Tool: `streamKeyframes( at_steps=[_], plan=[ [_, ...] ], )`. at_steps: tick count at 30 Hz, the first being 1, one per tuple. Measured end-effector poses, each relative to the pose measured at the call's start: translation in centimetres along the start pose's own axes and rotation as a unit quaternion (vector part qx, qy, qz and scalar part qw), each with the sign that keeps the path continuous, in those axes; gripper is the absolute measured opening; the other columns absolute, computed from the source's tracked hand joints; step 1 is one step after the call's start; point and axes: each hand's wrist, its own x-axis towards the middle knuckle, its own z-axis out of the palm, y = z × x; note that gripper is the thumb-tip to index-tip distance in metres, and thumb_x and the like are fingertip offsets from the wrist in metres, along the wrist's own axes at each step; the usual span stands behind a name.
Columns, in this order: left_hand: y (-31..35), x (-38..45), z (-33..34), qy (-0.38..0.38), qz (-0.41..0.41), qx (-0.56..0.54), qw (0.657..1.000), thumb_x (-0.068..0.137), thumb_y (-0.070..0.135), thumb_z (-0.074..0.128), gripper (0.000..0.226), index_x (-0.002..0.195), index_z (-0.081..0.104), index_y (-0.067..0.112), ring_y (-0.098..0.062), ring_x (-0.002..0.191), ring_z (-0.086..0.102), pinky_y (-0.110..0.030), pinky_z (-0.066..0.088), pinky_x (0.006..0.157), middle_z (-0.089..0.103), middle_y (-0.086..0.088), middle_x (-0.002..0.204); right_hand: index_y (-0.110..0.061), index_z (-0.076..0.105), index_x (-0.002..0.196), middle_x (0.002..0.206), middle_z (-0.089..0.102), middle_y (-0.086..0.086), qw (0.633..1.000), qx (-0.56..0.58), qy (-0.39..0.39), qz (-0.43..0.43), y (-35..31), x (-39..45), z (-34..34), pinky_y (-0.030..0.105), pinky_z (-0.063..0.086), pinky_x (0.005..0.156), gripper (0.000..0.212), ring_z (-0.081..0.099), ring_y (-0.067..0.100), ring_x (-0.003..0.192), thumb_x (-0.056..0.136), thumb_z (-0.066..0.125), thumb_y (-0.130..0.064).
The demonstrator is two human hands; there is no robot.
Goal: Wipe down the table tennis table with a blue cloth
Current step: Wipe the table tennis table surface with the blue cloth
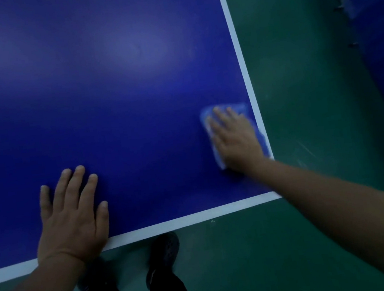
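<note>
The dark blue table tennis table (pixel 111 87) with white edge lines fills most of the view. Its near right corner lies at the right. My right hand (pixel 234 137) presses flat, fingers straight, on a light blue cloth (pixel 237 109) lying on the table beside the right edge line, close to that corner. The cloth shows around my fingers and along the hand's right side; the hand covers the rest of it. My left hand (pixel 71 215) rests flat on the table near the front edge, fingers spread, holding nothing.
A green floor (pixel 299 83) runs along the table's right side and front. My feet in dark shoes (pixel 163 253) stand just below the front edge. A blue barrier with white lettering (pixel 379 25) stands at the far right.
</note>
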Motion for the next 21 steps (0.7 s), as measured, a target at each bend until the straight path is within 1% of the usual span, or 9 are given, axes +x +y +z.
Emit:
streamKeyframes(
  at_steps=[2, 3, 6, 8, 10, 13, 15, 18, 21],
  plan=[
    [0.2, 0.0, -0.2, 0.003, -0.001, 0.006, 1.0, 0.095, 0.042, 0.027, 0.065, 0.144, 0.044, 0.003, -0.029, 0.151, 0.015, -0.056, 0.002, 0.121, 0.029, -0.016, 0.159, -0.016, 0.041, 0.151, 0.16, 0.033, 0.01, 0.993, 0.001, 0.014, 0.115, 2.6, 4.5, -0.9, 0.054, 0.025, 0.116, 0.048, 0.029, 0.037, 0.147, 0.106, 0.04, -0.031],
    [0.4, 0.1, -0.4, 0.002, -0.002, 0.005, 1.0, 0.095, 0.042, 0.026, 0.066, 0.144, 0.044, 0.003, -0.03, 0.151, 0.015, -0.056, 0.002, 0.121, 0.029, -0.016, 0.159, -0.018, 0.038, 0.153, 0.162, 0.029, 0.009, 0.99, 0.001, 0.008, 0.139, 3.7, 6.1, -1.1, 0.05, 0.022, 0.119, 0.049, 0.025, 0.034, 0.149, 0.107, 0.037, -0.032],
    [0.7, 0.0, -0.7, -0.001, -0.001, 0.006, 1.0, 0.094, 0.043, 0.026, 0.068, 0.145, 0.043, 0.002, -0.031, 0.151, 0.015, -0.058, 0.003, 0.121, 0.028, -0.017, 0.159, -0.018, 0.034, 0.155, 0.164, 0.025, 0.006, 0.989, 0.006, 0.012, 0.145, 5.1, 7.4, -0.9, 0.044, 0.019, 0.121, 0.05, 0.021, 0.031, 0.151, 0.107, 0.033, -0.035],
    [0.7, -0.1, -0.8, -0.002, -0.004, 0.01, 1.0, 0.094, 0.043, 0.025, 0.068, 0.146, 0.042, 0.002, -0.03, 0.151, 0.015, -0.058, 0.004, 0.121, 0.028, -0.017, 0.159, -0.017, 0.036, 0.154, 0.163, 0.027, 0.008, 0.989, 0.006, 0.021, 0.144, 4.4, 5.0, -0.8, 0.044, 0.021, 0.12, 0.05, 0.022, 0.031, 0.15, 0.107, 0.033, -0.035],
    [0.6, -0.2, -0.7, 0.001, -0.003, 0.007, 1.0, 0.094, 0.043, 0.025, 0.068, 0.145, 0.043, 0.002, -0.03, 0.151, 0.015, -0.057, 0.003, 0.121, 0.028, -0.017, 0.159, -0.014, 0.041, 0.151, 0.161, 0.031, 0.011, 0.988, 0.02, 0.024, 0.152, 3.2, -0.3, -0.4, 0.046, 0.025, 0.119, 0.051, 0.025, 0.033, 0.149, 0.105, 0.034, -0.034],
    [0.4, -0.1, -0.4, 0.007, 0.0, -0.006, 1.0, 0.095, 0.043, 0.026, 0.067, 0.145, 0.043, 0.003, -0.029, 0.151, 0.014, -0.054, 0.0, 0.121, 0.029, -0.016, 0.159, -0.014, 0.045, 0.149, 0.159, 0.034, 0.01, 0.986, 0.039, 0.032, 0.159, 0.8, -10.6, 0.4, 0.046, 0.029, 0.114, 0.052, 0.028, 0.032, 0.148, 0.104, 0.033, -0.037],
    [0.4, -0.1, -0.2, 0.009, -0.001, -0.007, 1.0, 0.095, 0.043, 0.026, 0.066, 0.144, 0.043, 0.004, -0.029, 0.151, 0.014, -0.053, -0.002, 0.122, 0.029, -0.015, 0.159, -0.014, 0.046, 0.148, 0.158, 0.035, 0.008, 0.987, 0.045, 0.03, 0.151, -0.1, -14.6, 0.8, 0.046, 0.032, 0.113, 0.053, 0.029, 0.032, 0.147, 0.103, 0.032, -0.038],
    [0.2, -0.1, -0.1, 0.013, 0.002, -0.008, 1.0, 0.095, 0.043, 0.026, 0.065, 0.144, 0.043, 0.004, -0.028, 0.15, 0.015, -0.051, -0.002, 0.122, 0.029, -0.015, 0.159, -0.014, 0.045, 0.148, 0.159, 0.035, 0.008, 0.987, 0.047, 0.029, 0.152, 1.0, -13.8, 1.0, 0.044, 0.029, 0.114, 0.053, 0.028, 0.032, 0.148, 0.103, 0.034, -0.038],
    [0.2, -0.1, -0.1, 0.016, -0.002, -0.004, 1.0, 0.095, 0.043, 0.025, 0.065, 0.145, 0.043, 0.004, -0.029, 0.151, 0.014, -0.053, -0.001, 0.122, 0.029, -0.016, 0.159, -0.02, 0.038, 0.153, 0.164, 0.024, 0.004, 0.971, 0.091, 0.035, 0.22, 2.4, -10.1, 0.8, 0.04, 0.021, 0.119, 0.049, 0.024, 0.029, 0.149, 0.106, 0.039, -0.036]
  ],
)
